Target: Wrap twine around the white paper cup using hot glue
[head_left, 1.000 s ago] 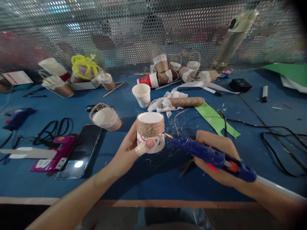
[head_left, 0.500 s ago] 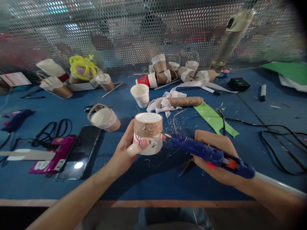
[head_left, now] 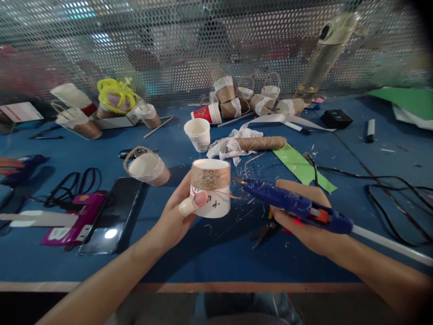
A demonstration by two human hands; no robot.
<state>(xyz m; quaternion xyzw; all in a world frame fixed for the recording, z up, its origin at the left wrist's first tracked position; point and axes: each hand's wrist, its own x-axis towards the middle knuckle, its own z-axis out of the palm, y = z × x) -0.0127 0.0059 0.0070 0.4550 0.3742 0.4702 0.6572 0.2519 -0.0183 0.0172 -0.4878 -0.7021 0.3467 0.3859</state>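
Left hand grips cup, fingers hidden behind. Right hand clasps glue gun. Scissors toward worktop front edge, partly hidden.

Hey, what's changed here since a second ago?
The glue gun in your right hand has lifted slightly beside the cup. Another person's hand has come in at the left edge, by a second glue gun. Your left hand still holds the cup.
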